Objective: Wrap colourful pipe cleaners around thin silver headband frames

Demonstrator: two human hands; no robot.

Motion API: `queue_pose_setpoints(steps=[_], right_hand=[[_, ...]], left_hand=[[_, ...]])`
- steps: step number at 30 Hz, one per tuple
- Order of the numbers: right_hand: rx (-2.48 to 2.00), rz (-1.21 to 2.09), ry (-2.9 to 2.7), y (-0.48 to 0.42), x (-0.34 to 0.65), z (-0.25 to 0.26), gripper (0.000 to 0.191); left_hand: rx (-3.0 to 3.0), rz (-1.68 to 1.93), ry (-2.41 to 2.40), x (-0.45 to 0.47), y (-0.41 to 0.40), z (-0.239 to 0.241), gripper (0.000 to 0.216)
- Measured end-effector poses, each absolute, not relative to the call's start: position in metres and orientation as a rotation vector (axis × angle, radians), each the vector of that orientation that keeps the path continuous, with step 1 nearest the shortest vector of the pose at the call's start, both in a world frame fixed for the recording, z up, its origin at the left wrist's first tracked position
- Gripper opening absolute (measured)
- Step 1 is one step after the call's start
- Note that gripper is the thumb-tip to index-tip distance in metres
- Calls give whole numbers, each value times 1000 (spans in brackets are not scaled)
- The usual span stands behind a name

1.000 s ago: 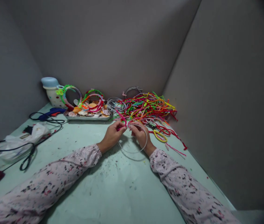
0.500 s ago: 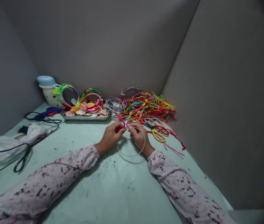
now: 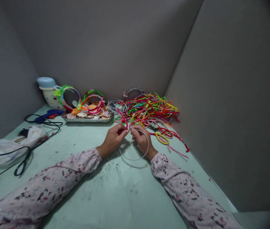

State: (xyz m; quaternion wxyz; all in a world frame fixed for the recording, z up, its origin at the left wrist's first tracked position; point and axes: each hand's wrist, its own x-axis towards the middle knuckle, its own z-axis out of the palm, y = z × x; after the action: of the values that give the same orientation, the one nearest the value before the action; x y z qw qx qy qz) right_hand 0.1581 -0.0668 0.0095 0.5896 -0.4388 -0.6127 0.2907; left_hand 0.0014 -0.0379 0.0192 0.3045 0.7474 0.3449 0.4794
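Note:
My left hand [image 3: 114,136] and my right hand [image 3: 140,136] meet fingertip to fingertip above the middle of the table. Between them they pinch a thin grey-white wire ring [image 3: 148,147], which hangs down below the fingers. A pink-red pipe cleaner [image 3: 122,117] sticks up from the fingertips of my left hand, at the spot where both hands meet on the ring. Its lower end is hidden in the fingers. Close to my right hand lie scissors with yellow and red handles [image 3: 161,138].
Behind my hands spreads a heap of coloured pipe cleaners [image 3: 149,108], beside coiled wire [image 3: 116,106]. A metal tray [image 3: 87,120] holds seashells and wrapped rings. Further left are a blue-lidded container [image 3: 50,95], a plastic bag [image 3: 18,146] and a black cord [image 3: 26,161].
The upper end of the pink-red pipe cleaner now stands higher and further from the fingers. Both hands keep their pinch on the ring in nearly the same place.

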Motion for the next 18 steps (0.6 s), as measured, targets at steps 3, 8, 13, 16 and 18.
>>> queue_pose_setpoints(steps=[3,8,13,16,18], right_hand=[[-1039,725,-1367,-67,157,10,24],[-1051,745,-1364,-65,157,10,25],[-1052,755,-1379,-65,157,9,23],[-1048,767,-1384,-66,157,9,23],[-1054,776,-1381,-66,157,9,24]], left_hand=[[1941,1255,914,1,-37,20,22],[1811,1210,905,1,-35,19,22],[1615,1126,832,1,-29,14,24],[1519,1095,822,1,-26,13,24],[1496,1087,822,1,-26,13,24]])
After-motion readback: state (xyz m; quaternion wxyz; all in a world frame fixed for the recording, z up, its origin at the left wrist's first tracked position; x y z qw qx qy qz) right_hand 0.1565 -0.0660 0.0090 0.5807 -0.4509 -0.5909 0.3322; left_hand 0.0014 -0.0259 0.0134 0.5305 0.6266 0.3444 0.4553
